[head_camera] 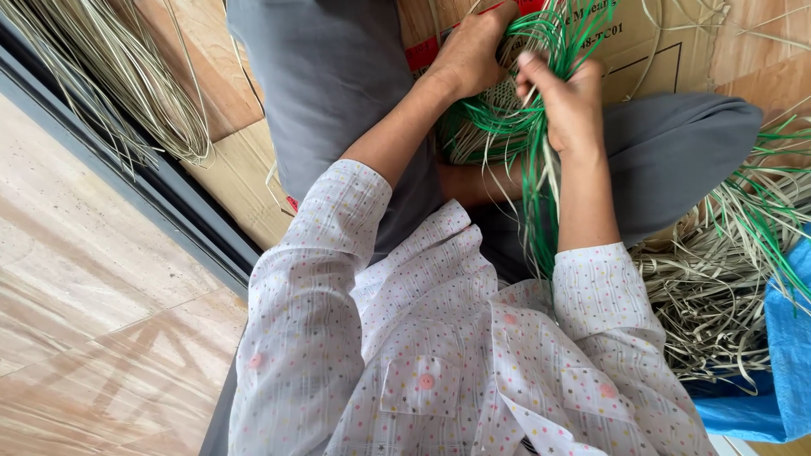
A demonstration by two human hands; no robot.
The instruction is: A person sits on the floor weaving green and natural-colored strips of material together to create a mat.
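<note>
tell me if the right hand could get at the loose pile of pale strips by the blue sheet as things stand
Probably yes. The right hand is closed on green strips, but the pale pile lies open on that same side beside the blue sheet, with nothing covering it; it would need to let go first.

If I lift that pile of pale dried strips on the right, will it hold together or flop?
Probably floppy: the pale strips are thin, curling and tangled. Likely light for their bulk, since the pile looks airy. Loose ends would likely snag the green strips lying across them.

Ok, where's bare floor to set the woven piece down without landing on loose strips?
Bare tiled floor lies beyond the dark track, below the pale strip bundle. Crowded: both hands, left hand and right hand, in the green strips; the strip heap by the blue sheet.
</note>
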